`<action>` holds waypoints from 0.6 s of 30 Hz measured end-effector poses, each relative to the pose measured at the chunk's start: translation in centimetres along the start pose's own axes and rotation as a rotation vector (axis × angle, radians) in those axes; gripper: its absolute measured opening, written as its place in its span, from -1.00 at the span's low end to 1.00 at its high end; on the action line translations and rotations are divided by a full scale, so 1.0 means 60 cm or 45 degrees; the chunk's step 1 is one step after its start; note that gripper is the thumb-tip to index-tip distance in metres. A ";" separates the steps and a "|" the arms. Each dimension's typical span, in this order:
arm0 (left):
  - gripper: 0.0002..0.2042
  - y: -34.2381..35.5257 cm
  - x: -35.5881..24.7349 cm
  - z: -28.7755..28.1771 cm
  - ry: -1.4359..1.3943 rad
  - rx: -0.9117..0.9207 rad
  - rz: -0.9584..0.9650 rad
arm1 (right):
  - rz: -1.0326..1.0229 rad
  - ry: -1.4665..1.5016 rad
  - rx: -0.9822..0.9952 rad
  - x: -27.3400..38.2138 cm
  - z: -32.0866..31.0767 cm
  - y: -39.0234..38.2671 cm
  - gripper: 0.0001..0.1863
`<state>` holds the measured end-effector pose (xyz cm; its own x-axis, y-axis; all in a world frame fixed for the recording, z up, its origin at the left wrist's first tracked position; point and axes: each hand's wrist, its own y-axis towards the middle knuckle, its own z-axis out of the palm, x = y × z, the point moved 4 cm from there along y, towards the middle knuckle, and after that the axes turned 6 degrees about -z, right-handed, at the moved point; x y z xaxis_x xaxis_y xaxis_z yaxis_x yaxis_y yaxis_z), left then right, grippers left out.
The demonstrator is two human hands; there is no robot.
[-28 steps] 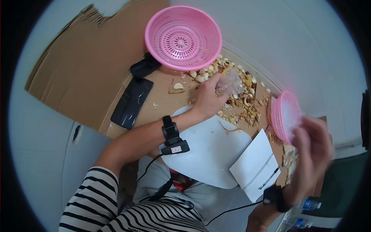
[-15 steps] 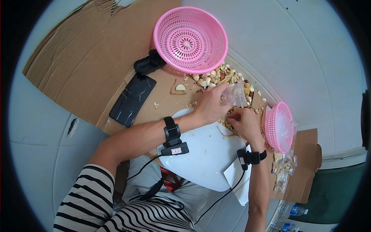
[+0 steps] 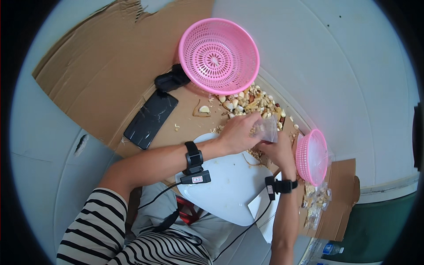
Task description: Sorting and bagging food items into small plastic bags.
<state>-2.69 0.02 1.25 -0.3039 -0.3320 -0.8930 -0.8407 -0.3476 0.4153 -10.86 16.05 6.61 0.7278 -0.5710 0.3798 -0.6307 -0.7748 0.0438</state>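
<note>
My left hand (image 3: 240,131) is closed on a small clear plastic bag (image 3: 268,130) with small pale pieces inside. My right hand (image 3: 276,150) is just below and right of the bag, fingers curled and largely hidden behind it. Both are over the front of a heap of mixed dried pieces (image 3: 254,100), white, yellow and brown, on cardboard (image 3: 185,123). A white curved board (image 3: 221,190) lies below my hands, with a spiral notebook (image 3: 257,207) partly under my right forearm.
A large pink basket (image 3: 218,53) stands at the back. A small pink basket with plastic bags (image 3: 311,157) is at the right, packed bags (image 3: 316,203) below it. A black phone (image 3: 150,119) and black case (image 3: 170,80) lie left. Bottles (image 3: 332,248) sit lower right.
My right hand has swung left from beside the small basket to the bag and heap, its fingers curling. The view has shifted slightly; my left hand still holds the bag.
</note>
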 end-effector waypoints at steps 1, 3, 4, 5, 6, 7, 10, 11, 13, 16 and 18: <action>-0.68 -0.001 0.001 0.000 0.015 -0.018 0.025 | 0.167 0.186 -0.023 -0.013 -0.024 -0.006 -0.83; -0.68 -0.002 0.004 -0.001 0.040 0.018 0.033 | 0.339 0.369 -0.042 -0.016 -0.062 -0.019 -0.86; -0.68 -0.004 0.003 0.003 0.061 0.066 0.042 | 0.277 0.657 -0.178 0.000 -0.090 -0.027 -0.91; -0.68 -0.005 0.004 0.001 0.055 0.065 0.037 | 0.212 0.945 -0.317 0.015 -0.112 -0.033 -0.97; -0.68 -0.006 0.006 0.001 0.059 0.081 0.060 | 0.222 0.937 -0.319 0.028 -0.120 -0.037 -0.97; -0.68 -0.005 0.004 0.004 0.059 0.100 0.086 | 0.182 0.937 -0.364 0.046 -0.127 -0.041 -0.98; -0.68 -0.006 -0.001 0.003 0.060 0.125 0.105 | 0.128 0.911 -0.413 0.071 -0.120 -0.040 -0.98; -0.68 -0.005 -0.004 0.002 0.054 0.131 0.107 | 0.103 0.860 -0.400 0.073 -0.114 -0.037 -0.97; -0.69 -0.004 -0.004 0.002 0.059 0.141 0.081 | 0.064 0.832 -0.365 0.066 -0.104 -0.030 -0.93; -0.69 -0.004 -0.005 0.005 0.055 0.147 0.085 | 0.068 0.783 -0.382 0.071 -0.097 -0.029 -0.94; -0.69 -0.005 -0.003 0.005 0.030 0.137 0.094 | 0.091 0.732 -0.379 0.074 -0.094 -0.029 -0.94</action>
<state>-2.52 0.46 1.24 -0.3570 -0.3744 -0.8558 -0.8599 -0.2261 0.4577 -8.08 16.39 13.42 0.4729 -0.3182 0.8217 -0.7802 -0.5846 0.2226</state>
